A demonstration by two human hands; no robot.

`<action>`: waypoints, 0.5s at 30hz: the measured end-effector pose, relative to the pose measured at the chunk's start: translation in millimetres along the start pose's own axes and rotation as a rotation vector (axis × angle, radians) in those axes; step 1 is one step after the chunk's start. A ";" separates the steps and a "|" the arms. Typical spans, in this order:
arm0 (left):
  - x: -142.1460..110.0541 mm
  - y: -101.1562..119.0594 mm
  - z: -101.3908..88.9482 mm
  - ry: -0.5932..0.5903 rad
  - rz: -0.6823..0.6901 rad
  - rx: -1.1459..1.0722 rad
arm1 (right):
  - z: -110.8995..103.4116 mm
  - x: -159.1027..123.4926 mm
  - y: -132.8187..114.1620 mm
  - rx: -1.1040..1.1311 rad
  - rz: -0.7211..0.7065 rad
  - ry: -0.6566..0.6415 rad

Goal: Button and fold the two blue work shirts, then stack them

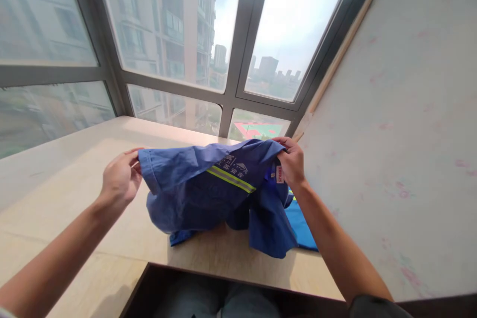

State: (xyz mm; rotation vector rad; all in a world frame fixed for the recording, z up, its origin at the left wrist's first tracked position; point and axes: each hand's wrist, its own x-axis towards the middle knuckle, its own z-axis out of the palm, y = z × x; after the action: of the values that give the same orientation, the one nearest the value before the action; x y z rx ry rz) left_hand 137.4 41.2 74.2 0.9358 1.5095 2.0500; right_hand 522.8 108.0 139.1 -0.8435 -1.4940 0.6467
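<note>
A blue work shirt [208, 189] with a yellow-green reflective stripe and white printed characters hangs between my hands above a pale stone ledge [74, 184]. My left hand [121, 179] pinches the hem of one sleeve at the shirt's left end. My right hand [292, 161] grips the fabric near the collar, beside a small white and red label. The shirt's lower folds rest crumpled on the ledge. A brighter blue piece of cloth [301, 226] lies under it on the right.
Large windows [231, 59] with grey frames rise behind the ledge, with buildings outside. A pale wall [402, 134] closes the right side. A dark edge [167, 283] runs below the ledge's near side, in front of me.
</note>
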 end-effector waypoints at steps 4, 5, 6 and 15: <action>-21.8 4.8 14.1 0.188 -0.046 0.083 | 21.8 -0.3 -5.9 -0.034 0.012 -0.097; -33.3 7.7 19.6 0.134 0.098 0.172 | 28.3 -1.8 -6.5 -0.040 0.005 -0.125; -46.3 10.8 25.7 -0.009 0.231 0.274 | 34.8 -3.8 -7.2 -0.045 -0.005 -0.157; -104.4 21.5 92.0 -0.749 0.710 0.494 | 68.4 -27.3 -13.7 0.059 -0.059 -0.474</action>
State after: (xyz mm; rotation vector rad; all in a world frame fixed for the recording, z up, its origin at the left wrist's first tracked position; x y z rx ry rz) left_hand 276.9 23.9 83.4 2.3748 1.3474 1.3622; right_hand 453.0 83.6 127.2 -0.6213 -1.9048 0.8841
